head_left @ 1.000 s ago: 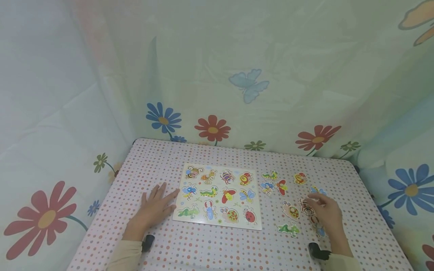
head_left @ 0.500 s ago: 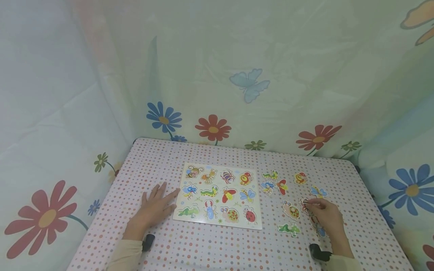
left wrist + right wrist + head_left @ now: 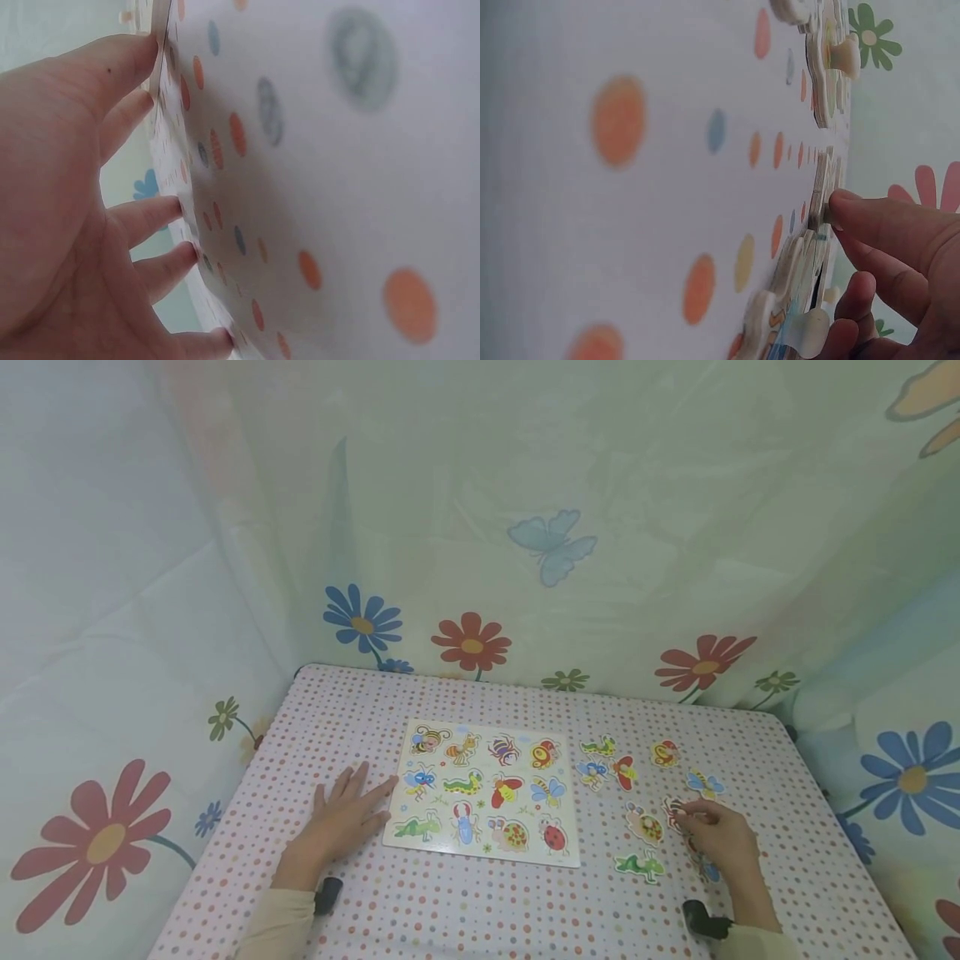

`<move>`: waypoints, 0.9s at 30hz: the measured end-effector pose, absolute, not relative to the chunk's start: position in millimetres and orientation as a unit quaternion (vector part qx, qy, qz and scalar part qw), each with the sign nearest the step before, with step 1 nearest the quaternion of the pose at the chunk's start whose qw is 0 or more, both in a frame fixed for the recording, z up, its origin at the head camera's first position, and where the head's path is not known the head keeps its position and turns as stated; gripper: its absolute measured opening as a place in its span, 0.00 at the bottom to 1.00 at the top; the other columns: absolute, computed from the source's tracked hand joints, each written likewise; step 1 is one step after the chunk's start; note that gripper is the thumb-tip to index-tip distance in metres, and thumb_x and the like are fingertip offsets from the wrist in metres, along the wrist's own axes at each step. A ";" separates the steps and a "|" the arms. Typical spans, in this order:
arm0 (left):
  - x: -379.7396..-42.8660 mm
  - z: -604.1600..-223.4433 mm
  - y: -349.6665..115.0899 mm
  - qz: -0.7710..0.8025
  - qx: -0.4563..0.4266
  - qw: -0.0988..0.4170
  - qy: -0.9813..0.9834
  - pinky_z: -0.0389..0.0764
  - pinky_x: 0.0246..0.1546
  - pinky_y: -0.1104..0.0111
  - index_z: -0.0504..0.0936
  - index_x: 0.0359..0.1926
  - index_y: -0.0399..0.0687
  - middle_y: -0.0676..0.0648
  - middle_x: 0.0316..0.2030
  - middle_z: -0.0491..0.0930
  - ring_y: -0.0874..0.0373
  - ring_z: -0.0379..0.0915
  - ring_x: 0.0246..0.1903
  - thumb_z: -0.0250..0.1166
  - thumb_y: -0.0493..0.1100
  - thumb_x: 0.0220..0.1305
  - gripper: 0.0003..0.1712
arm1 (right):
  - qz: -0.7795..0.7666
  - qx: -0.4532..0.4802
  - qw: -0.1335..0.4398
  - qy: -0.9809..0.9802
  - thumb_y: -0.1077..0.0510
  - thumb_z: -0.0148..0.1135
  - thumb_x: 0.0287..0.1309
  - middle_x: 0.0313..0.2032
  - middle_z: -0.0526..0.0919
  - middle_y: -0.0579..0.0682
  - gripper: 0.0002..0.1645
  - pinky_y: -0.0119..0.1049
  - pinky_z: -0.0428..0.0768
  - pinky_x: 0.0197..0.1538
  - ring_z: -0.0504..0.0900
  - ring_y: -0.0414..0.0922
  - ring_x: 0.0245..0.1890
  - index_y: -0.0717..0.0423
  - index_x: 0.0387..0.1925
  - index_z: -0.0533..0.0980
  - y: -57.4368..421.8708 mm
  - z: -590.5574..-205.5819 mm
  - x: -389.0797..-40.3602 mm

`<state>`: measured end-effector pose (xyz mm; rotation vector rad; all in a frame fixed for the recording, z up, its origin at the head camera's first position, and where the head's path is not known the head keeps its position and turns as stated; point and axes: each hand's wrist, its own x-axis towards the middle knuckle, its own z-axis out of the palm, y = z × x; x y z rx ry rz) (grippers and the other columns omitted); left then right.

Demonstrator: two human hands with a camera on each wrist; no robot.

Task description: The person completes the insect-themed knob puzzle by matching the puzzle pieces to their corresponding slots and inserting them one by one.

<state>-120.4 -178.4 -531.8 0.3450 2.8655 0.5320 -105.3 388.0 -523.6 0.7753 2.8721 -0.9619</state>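
My left hand rests on the table with fingers spread, index fingertip and thumb at the left edge of the insect puzzle board. In the left wrist view, the other fingertips touch the dotted cloth. To the right of the board, my right hand pinches the small knob of a reddish-brown spider puzzle piece between thumb and index finger; its other fingers are curled. A blue beetle piece lies partly hidden under that hand. Close beside are a snail piece and a green grasshopper piece.
Farther back lie a caterpillar piece, a blue fly piece, a red-winged piece, a round red-and-yellow piece and a dragonfly piece. Flowered curtains enclose the dotted table.
My right hand has drawn slightly back toward me, uncovering the dragonfly piece, and its fingertips have settled at the spider piece. The left hand and the board stay put.
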 end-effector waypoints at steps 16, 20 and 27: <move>-121.7 -533.0 -177.7 0.178 0.113 0.105 0.972 0.34 0.66 0.29 0.61 0.77 0.66 0.37 0.78 0.43 0.33 0.34 0.75 0.56 0.56 0.74 0.33 | -0.328 0.209 -0.008 0.921 0.50 0.67 0.63 0.48 0.76 0.69 0.26 0.40 0.78 0.26 0.79 0.53 0.33 0.66 0.54 0.78 373.5 -511.7 -108.8; -121.7 -533.8 -178.1 0.177 0.113 0.106 0.972 0.34 0.66 0.29 0.61 0.77 0.66 0.37 0.78 0.43 0.33 0.35 0.75 0.57 0.56 0.74 0.33 | -0.328 0.156 -0.013 0.932 0.48 0.67 0.64 0.45 0.78 0.68 0.26 0.38 0.75 0.26 0.78 0.53 0.33 0.67 0.52 0.79 364.0 -506.0 -111.8; -121.3 -533.7 -178.4 0.182 0.112 0.104 0.971 0.33 0.66 0.29 0.62 0.76 0.66 0.37 0.78 0.43 0.33 0.35 0.75 0.57 0.56 0.74 0.33 | -0.336 0.092 -0.009 0.937 0.46 0.65 0.66 0.46 0.79 0.68 0.26 0.40 0.75 0.28 0.78 0.59 0.40 0.65 0.52 0.80 343.2 -502.5 -125.8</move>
